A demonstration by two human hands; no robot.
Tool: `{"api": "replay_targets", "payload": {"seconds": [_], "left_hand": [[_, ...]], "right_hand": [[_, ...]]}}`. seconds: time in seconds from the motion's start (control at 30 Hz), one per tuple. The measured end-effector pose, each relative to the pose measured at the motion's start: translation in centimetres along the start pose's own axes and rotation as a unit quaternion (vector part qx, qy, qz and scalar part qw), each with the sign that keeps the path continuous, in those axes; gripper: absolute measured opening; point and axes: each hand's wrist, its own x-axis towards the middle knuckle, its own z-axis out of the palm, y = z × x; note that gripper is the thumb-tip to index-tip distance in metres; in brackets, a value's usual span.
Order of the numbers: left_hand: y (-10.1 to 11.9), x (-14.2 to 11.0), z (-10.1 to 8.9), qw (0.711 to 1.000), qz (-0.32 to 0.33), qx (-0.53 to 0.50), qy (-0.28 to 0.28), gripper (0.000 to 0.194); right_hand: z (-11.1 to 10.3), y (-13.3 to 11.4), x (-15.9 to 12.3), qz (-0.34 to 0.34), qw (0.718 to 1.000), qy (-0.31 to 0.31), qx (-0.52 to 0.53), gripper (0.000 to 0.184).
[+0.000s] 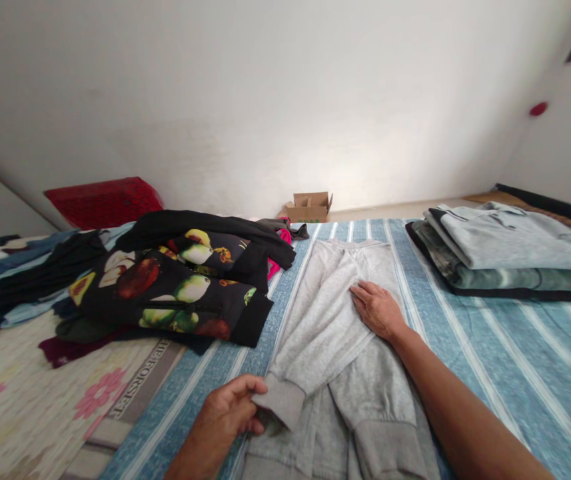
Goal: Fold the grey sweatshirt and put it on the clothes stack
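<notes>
A light grey sweatshirt (pixel 335 320) lies lengthwise on the striped bed cover, its sleeves laid over the body and the ribbed cuffs toward me. My left hand (pixel 230 413) pinches the edge of the left-side cuff between thumb and fingers, lifting it slightly so that its opening shows. Higher up, my right hand (pixel 378 310) rests flat on the sweatshirt with the fingers extended, close to its right edge. The other cuff lies loose below my right forearm. Part of the lower hem runs out of view at the bottom.
To the left is a loose heap of clothes, topped by a black fruit-print garment (pixel 190 293). A folded stack (pixel 520 247) with a grey shirt on top sits at right. Beyond the bed are a cardboard box (pixel 308 210) and a red object (pixel 108 202) by the wall.
</notes>
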Motion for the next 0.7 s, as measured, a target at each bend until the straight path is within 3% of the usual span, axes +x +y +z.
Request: {"api": "replay_targets", "payload": {"seconds": [0.13,0.23,0.33,0.4,0.47,0.57,0.63,0.7], "left_hand": [[1.8,-0.7,0.4,0.999,-0.032,-0.035,-0.019,0.031],[1.9,-0.2,1.2,0.999,-0.032,-0.035,-0.004,0.038],[0.8,1.1,1.3,0.999,-0.034,0.032,0.001,0.038],[0.3,2.0,0.8,0.99,-0.031,0.138,-0.017,0.032],[0.9,2.8,0.0,0.958,0.006,0.285,-0.008,0.022],[3.9,3.9,-0.3,0.875,0.077,0.476,0.049,0.014],[6.6,5.4,0.8,0.845,0.119,0.518,0.049,0.011],[9.3,8.1,3.1,0.835,0.172,0.521,0.031,0.013]], "right_hand": [[-0.2,-0.1,0.0,0.002,1.0,0.0,0.003,0.034],[-0.4,-0.3,0.0,0.001,1.0,-0.003,0.006,0.034],[-0.5,-0.3,0.0,0.004,1.0,-0.006,0.009,0.033],[-0.4,-0.3,0.1,0.006,1.0,-0.005,0.015,0.033],[-0.2,-0.3,0.1,0.005,1.0,-0.003,0.022,0.033],[0.0,-0.2,0.2,0.006,1.0,0.0,0.029,0.033],[0.1,-0.2,0.3,0.007,0.999,0.0,0.032,0.034],[0.1,-0.3,0.3,0.007,0.999,0.0,0.035,0.033]]}}
